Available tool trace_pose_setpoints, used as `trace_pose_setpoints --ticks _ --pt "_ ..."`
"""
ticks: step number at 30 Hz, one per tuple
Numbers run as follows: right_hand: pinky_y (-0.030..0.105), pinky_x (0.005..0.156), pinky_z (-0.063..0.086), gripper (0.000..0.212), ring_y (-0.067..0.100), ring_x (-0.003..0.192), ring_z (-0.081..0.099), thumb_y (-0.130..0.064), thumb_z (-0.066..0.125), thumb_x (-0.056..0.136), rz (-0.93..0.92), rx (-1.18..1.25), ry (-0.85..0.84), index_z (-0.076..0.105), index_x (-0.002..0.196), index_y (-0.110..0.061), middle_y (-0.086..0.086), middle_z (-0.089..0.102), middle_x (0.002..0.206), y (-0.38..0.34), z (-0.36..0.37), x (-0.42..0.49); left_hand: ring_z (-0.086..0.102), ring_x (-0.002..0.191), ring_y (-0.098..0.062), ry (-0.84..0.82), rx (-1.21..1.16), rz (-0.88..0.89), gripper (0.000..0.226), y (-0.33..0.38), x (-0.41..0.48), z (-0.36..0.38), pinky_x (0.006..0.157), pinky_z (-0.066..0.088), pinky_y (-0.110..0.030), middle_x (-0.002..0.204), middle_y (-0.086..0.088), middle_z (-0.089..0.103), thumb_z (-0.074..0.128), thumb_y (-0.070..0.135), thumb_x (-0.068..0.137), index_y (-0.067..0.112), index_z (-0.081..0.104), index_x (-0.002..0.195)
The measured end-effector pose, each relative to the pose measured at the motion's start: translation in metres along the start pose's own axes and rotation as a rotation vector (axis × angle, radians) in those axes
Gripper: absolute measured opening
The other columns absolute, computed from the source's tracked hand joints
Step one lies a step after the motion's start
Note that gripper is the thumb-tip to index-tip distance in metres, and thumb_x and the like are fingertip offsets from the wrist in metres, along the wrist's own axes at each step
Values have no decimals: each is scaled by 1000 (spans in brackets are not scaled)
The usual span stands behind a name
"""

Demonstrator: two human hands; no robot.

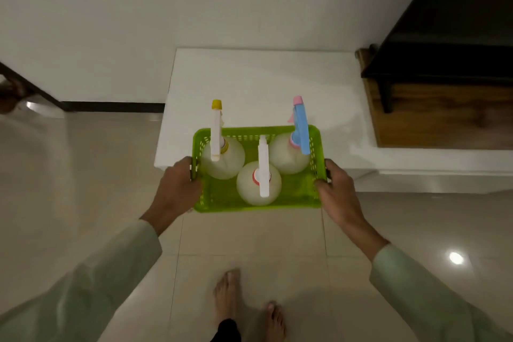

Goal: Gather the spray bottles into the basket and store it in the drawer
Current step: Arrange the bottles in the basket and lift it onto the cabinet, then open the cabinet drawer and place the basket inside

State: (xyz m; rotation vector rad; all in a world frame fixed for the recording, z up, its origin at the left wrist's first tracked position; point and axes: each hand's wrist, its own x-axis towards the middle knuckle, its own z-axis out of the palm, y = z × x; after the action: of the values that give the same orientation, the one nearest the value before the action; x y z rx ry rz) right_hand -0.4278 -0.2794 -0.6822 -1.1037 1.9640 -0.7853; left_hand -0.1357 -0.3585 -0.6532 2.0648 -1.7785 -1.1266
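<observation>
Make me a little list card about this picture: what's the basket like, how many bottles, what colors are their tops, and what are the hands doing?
basket: green plastic basket, partly past the edge of the white table
bottles inside: three, all upright
tops: yellow-tipped sprayer, plain white sprayer, blue and pink sprayer
left hand: grips the basket's left end
right hand: grips the basket's right end
drawer: not seen
</observation>
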Motion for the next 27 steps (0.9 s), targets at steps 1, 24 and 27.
trace_pose_setpoints --ticks 1,24,27 --pt "49 67 52 27 38 79 60 5 48 83 6 -11 4 60 92 -17 10 66 83 -5 1 12 67 91 -39 3 6 -4 34 5 11 -2 80 58 -53 102 -18 69 50 -3 83 5 60 114" --pt "48 54 64 27 42 93 66 0 44 87 143 -22 18 60 106 -11 19 65 100 -45 42 165 66 95 -41 -39 21 -79 35 41 181 -19 82 58 -56 108 -21 67 54 6 87 4 57 122" --pt "46 57 65 25 37 93 68 -10 54 90 161 15 13 60 113 -16 13 66 105 -43 42 161 65 102 -40 -43 -1 -65 38 33 176 -19 83 58 -56 114 -18 68 56 15 91 9 54 129"
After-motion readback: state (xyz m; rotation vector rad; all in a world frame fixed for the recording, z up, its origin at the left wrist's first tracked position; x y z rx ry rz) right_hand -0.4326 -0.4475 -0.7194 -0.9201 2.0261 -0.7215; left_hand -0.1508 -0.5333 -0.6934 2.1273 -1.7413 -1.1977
